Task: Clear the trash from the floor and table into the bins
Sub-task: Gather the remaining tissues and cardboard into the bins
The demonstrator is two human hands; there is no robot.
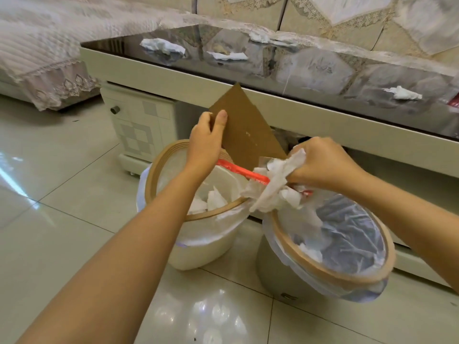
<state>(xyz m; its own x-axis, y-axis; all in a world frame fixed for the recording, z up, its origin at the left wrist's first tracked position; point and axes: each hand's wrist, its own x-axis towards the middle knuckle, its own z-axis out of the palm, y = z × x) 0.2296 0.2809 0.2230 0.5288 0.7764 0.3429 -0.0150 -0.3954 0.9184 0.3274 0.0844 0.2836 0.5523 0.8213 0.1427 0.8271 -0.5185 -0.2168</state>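
My left hand (207, 135) grips a brown cardboard sheet (244, 130) by its left edge and holds it upright over the left bin (198, 249). A red strip (242, 173) runs along the sheet's lower edge. My right hand (323, 165) is shut on a bunch of crumpled white tissues (275, 187), hanging between the two bins, above the rim of the right bin (330, 271). Both bins are cream with tan rims and plastic liners, and each holds some white paper. More tissue wads lie on the dark glass table (323, 68): one at the left (162, 45), one further right (228, 55), one at the back (259, 37), one at the right (402, 93).
The low table has a cream frame and a drawer unit (139, 127) at its left end, right behind the bins. A lace-covered sofa (44, 50) stands at the left and back. Glossy floor tiles (62, 182) spread out to the left and in front.
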